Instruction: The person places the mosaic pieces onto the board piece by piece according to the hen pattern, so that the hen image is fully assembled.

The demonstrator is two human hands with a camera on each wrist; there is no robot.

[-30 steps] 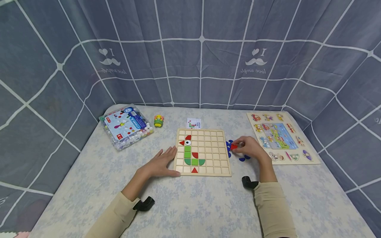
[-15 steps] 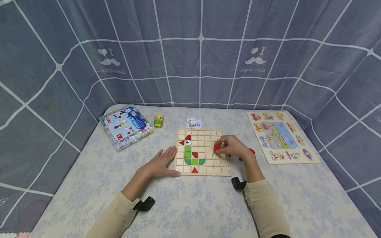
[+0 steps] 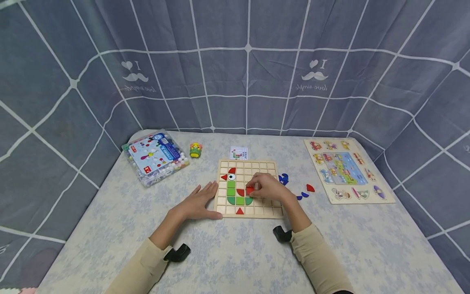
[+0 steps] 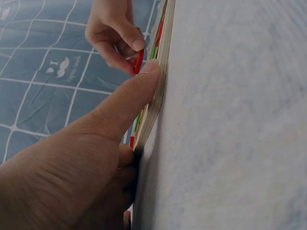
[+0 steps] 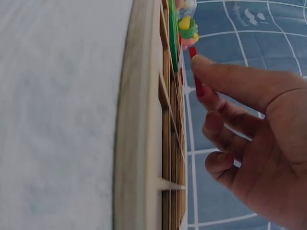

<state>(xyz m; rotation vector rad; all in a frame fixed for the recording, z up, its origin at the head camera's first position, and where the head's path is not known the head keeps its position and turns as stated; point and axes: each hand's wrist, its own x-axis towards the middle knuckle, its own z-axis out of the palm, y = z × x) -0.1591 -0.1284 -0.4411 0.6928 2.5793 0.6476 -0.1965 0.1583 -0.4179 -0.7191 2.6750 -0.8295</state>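
The person's right hand (image 3: 269, 187) has carried a flat red square piece (image 3: 249, 190) leftward from the dark blue curved pieces (image 3: 283, 179) to above the pale wooden grid board (image 3: 261, 165), uncovering a loose red rounded wedge (image 3: 310, 188).

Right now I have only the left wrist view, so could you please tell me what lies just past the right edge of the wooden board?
Observer: In the head view, a cluster of blue pieces lies just beyond the right edge of the wooden grid board.
Operator: Thank you; could you also tell me where over the board the right hand holds the red tile?
Observer: From the head view, it is directly to the right of a red quarter-circle piece.
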